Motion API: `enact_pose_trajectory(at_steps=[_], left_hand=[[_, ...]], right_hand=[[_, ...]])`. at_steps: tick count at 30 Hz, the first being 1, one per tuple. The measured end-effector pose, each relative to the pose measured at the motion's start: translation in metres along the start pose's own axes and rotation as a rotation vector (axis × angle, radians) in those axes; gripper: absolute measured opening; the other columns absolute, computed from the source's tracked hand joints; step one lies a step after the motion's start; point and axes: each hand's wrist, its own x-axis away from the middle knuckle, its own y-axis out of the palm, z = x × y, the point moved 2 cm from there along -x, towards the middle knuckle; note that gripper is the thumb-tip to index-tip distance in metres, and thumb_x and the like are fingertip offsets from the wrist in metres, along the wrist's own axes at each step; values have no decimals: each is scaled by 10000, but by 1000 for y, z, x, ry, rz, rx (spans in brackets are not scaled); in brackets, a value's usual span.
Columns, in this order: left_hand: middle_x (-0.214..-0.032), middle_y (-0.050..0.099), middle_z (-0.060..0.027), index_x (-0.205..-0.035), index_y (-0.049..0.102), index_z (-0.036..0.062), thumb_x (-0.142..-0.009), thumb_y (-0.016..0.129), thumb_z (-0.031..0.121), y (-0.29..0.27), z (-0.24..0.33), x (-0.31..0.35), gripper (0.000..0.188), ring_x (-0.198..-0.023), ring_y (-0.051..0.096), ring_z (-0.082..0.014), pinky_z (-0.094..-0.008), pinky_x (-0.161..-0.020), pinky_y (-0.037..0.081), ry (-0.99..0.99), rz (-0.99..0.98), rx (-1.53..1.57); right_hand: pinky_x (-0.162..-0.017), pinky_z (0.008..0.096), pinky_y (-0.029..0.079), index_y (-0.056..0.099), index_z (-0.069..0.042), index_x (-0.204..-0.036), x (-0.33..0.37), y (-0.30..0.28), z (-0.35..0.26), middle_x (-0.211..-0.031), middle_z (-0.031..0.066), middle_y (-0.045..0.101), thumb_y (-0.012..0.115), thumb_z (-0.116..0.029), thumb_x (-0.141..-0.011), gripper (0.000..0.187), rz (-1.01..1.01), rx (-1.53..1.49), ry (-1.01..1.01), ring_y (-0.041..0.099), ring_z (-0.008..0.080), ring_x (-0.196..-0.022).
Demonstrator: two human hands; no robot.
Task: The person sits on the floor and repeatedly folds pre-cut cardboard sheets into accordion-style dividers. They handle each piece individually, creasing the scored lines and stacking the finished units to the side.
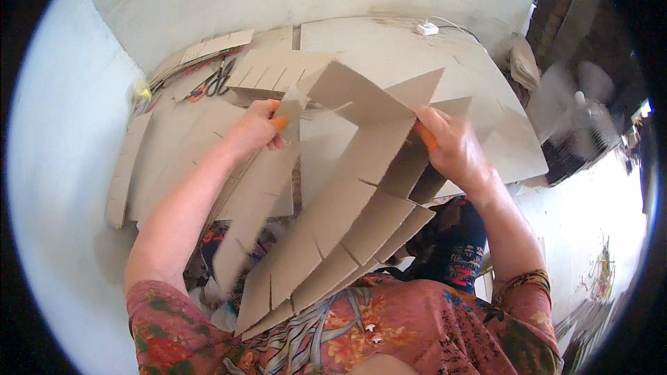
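My right hand is closed on the upper right part of a partly assembled cardboard divider. Its brown slotted strips cross each other, and it tilts down toward my lap. A single slotted cardboard strip, blurred along its length, hangs from my left hand, whose fingers pinch it near the top. The strip is at the divider's left side; whether the two touch at the top, I cannot tell. Orange coverings show on fingers of both hands.
Slotted cardboard pieces lie on the far part of the table, with black-handled scissors beside them. More strips lean at the left. A white socket block with a cable sits at the back. A fan stands right.
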Motion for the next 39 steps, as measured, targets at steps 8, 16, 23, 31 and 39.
enact_pose_trajectory(at_steps=[8, 16, 23, 31, 39], left_hand=[[-721, 601, -32, -1054, 591, -22, -892, 565, 115, 67, 30, 6, 213, -503, 576, -112, -236, -424, 453, 62, -264, 84], [-683, 582, 6, -1075, 608, 38, -940, 612, 290, 71, 56, 12, 285, -552, 588, -72, -223, -462, 451, 184, -258, 123], [-1190, 633, -152, -1248, 560, -13, -902, 656, 283, 38, -19, -61, 465, -1080, 596, -294, -353, -955, 463, 157, 157, -377], [-1355, 481, -176, -1352, 439, 42, -852, 673, 196, 37, -66, -130, 574, -1239, 453, -352, -419, -1026, 402, 514, 514, -939], [-936, 694, -158, -1019, 686, 47, -827, 654, 198, 18, -57, -168, 247, -885, 662, -288, -390, -805, 504, 331, 339, -800]], right_hand=[[-589, 500, 474, 512, -37, -911, 14, 2, 21, -732, 203, 612, 529, -13, -793, 121, -89, 46, 191, 601, 433, -701], [-625, 504, 495, 570, -33, -879, 12, 20, 43, -746, 236, 622, 520, -65, -826, 80, -275, 72, 239, 623, 432, -754], [-683, 501, 492, 612, -49, -919, -19, 17, 93, -791, 240, 628, 532, -120, -899, 109, -278, 220, 423, 618, 435, -809], [-728, 493, 516, 610, -69, -1049, -37, 55, 169, -866, 219, 660, 537, -153, -893, 191, -411, 456, 404, 641, 416, -850], [-726, 473, 520, 547, -34, -1238, -42, 33, 147, -940, 220, 656, 602, -237, -911, 388, 33, 325, 330, 649, 389, -898]])
